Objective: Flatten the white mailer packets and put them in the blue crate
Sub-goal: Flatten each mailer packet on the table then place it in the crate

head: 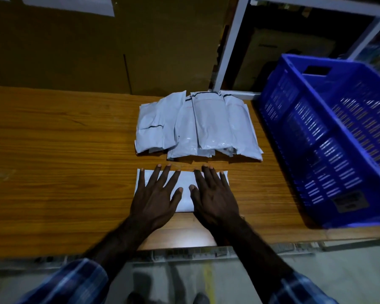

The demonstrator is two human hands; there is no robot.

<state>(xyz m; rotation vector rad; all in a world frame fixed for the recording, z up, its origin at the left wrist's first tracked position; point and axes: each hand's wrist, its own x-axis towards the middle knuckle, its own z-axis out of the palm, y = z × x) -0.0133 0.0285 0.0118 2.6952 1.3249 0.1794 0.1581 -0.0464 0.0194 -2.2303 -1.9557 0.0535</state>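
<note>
One white mailer packet (pixel 185 189) lay flat on the wooden desk (pixel 53 172), just on the near side of the pile of packets (pixel 195 126), that is, on the person's side of it. Both hands pressed down on it. The left hand (pixel 156 198) covered its left half and the right hand (pixel 213 196) its right half, fingers straight and spread, thumbs pointing inward toward each other. Neither hand had a grip on anything; the palms and fingers simply lay on the packet. Spreading the fingers this way likely served to push trapped air out and smooth the packet evenly across its width, so it would stack thin.

The pile sat farther back on the desk, apart from the pressed packet. Its packets overlapped loosely and looked puffy, which suggests they were not yet flattened and were kept close so the next one could be drawn forward easily.

The blue crate (pixel 329 137) stood on the desk to the right of the pile, near it but apart, open side up. No packet could be seen inside it, though part of its floor was hidden by the near wall. Its place beside the pile probably kept the carry short. Judging by this, the task was at an early stage.
</note>
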